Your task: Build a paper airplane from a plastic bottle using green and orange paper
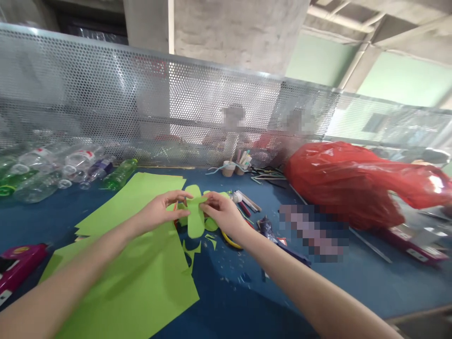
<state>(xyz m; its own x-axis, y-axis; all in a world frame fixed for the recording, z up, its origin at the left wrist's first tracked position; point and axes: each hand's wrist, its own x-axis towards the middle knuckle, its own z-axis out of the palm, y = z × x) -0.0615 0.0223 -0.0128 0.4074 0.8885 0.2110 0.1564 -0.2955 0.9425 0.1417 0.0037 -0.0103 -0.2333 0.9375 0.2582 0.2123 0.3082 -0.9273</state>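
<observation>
A pale-green paper cutout, shaped like a cross, stands between two bare hands at the center of the frame, above a blue bench. The right hand pinches the cutout's right side between thumb and fingers. The left hand is partly open at the opposite edge, thumb and forefinger apart; whether it grips the paper cannot be told.

Large green sheets spread beneath the left forearm, from the center toward the lower left of the frame, with jagged green scraps lying beside their right edge. A magenta tool, cut off by the frame, sits at the lower left. Clear plastic bottles lie at the far left, near a green bottle.

Just right of center, pens lie near a yellow curved handle, partly hidden by the right forearm. Two small cups stand at the back, before a perforated metal screen. A bulging red plastic bag fills the right side.
</observation>
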